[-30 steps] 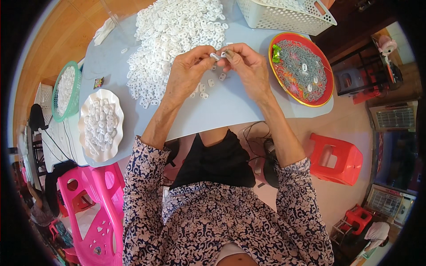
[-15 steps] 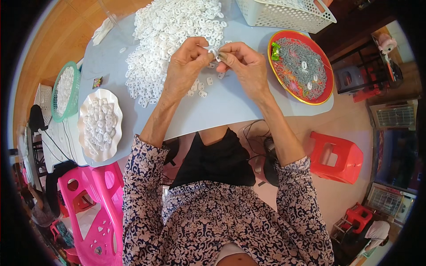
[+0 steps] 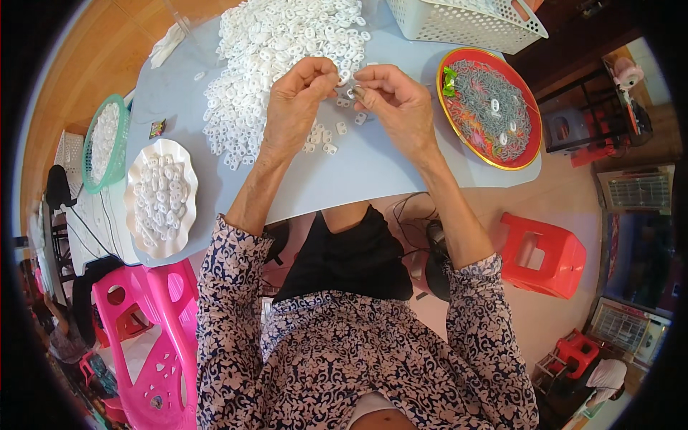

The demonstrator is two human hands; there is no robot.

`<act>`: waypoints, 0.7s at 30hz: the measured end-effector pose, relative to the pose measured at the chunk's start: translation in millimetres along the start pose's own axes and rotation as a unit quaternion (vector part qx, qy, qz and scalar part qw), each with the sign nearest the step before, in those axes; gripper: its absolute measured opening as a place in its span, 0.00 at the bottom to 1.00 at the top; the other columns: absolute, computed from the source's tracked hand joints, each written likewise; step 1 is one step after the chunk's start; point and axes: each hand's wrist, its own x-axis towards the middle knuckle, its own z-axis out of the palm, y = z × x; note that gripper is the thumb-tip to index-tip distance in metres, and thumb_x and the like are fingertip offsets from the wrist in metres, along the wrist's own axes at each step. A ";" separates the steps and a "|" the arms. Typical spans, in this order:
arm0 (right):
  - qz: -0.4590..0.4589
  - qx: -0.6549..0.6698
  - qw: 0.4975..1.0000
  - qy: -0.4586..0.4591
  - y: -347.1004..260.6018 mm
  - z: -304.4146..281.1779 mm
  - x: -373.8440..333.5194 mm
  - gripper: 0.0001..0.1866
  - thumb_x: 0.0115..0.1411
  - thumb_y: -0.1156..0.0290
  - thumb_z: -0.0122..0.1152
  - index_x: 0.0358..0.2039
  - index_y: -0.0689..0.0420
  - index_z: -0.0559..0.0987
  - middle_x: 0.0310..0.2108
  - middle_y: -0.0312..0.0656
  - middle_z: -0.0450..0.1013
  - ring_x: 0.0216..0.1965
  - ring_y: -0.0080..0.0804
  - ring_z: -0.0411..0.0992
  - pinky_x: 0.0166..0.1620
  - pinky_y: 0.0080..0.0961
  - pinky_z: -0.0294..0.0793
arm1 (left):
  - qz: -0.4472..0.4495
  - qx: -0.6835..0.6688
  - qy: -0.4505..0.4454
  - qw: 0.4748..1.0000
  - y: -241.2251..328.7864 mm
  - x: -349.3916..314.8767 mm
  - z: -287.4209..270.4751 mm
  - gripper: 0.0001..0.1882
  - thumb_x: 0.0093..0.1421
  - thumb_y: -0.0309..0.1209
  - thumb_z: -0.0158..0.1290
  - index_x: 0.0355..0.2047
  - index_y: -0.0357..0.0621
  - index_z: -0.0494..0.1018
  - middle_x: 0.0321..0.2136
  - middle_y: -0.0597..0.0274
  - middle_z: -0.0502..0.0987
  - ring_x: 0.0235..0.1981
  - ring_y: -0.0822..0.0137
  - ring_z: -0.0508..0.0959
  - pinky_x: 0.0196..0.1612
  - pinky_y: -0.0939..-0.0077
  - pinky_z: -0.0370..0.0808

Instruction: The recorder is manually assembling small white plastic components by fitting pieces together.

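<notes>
A heap of small white plastic pieces with holes point(image 3: 287, 43) covers the far middle of the grey-blue table. In front of it, my right hand point(image 3: 401, 104) pinches a small white plastic piece point(image 3: 351, 93) between thumb and forefinger. My left hand point(image 3: 301, 93) is closed in a pinch a little to the left, apart from the right; what it holds, if anything, is too small to make out. Several loose white pieces point(image 3: 330, 148) lie below the hands. To the right, a red tray point(image 3: 536, 143) carries many small grey metal-looking parts, with a few white pieces on top.
At the left edge of the table point(image 3: 287, 204) stands a scalloped white dish point(image 3: 190, 179) full of white pieces. A green basket point(image 3: 122, 154) is farther left, a white perforated basket point(image 3: 466, 32) at the back right. A pink chair point(image 3: 154, 322) and a red stool point(image 3: 545, 254) flank me.
My two hands have drawn slightly apart, the left moving off the white piece, which stays in the right fingers. The whole view has shifted a little.
</notes>
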 end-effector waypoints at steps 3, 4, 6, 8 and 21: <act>-0.015 -0.006 1.000 0.007 1.6 -0.3 0.1 0.11 0.54 0.82 0.56 0.39 0.64 0.75 0.31 0.38 0.75 0.30 0.21 0.74 0.37 0.17 0.74 | 0.000 -0.002 0.005 1.000 1.4 0.3 2.4 0.06 0.60 0.26 0.49 0.35 0.37 0.73 0.30 0.70 0.74 0.31 0.78 0.71 0.38 0.83 0.68; -0.011 -0.014 1.000 0.003 -0.8 0.6 -0.4 0.11 0.54 0.82 0.55 0.39 0.64 0.75 0.31 0.38 0.75 0.30 0.20 0.73 0.37 0.17 0.74 | -0.005 -0.002 0.004 1.000 1.4 0.0 2.5 0.06 0.60 0.25 0.49 0.35 0.37 0.73 0.30 0.70 0.74 0.31 0.78 0.71 0.38 0.83 0.69; -0.006 -0.022 1.000 0.000 -1.1 1.7 -0.5 0.11 0.53 0.82 0.55 0.39 0.64 0.75 0.31 0.38 0.75 0.30 0.20 0.73 0.37 0.17 0.73 | -0.009 0.000 0.005 1.000 1.7 -0.8 0.9 0.06 0.60 0.25 0.49 0.35 0.37 0.73 0.30 0.70 0.74 0.31 0.78 0.71 0.38 0.83 0.69; -0.007 -0.012 1.000 0.003 0.3 1.8 -0.5 0.11 0.53 0.82 0.55 0.39 0.64 0.75 0.31 0.38 0.75 0.30 0.19 0.73 0.37 0.16 0.73 | -0.014 0.003 0.005 1.000 1.7 -1.2 0.7 0.06 0.60 0.25 0.49 0.35 0.37 0.73 0.30 0.69 0.74 0.31 0.78 0.71 0.38 0.82 0.69; -0.027 -0.046 0.999 -0.008 2.3 1.8 -1.3 0.14 0.55 0.81 0.55 0.43 0.61 0.77 0.29 0.34 0.73 0.31 0.18 0.72 0.37 0.15 0.73 | 0.009 0.078 -0.049 0.996 6.1 0.2 0.3 0.04 0.59 0.24 0.50 0.33 0.38 0.73 0.25 0.74 0.70 0.26 0.83 0.66 0.28 0.89 0.63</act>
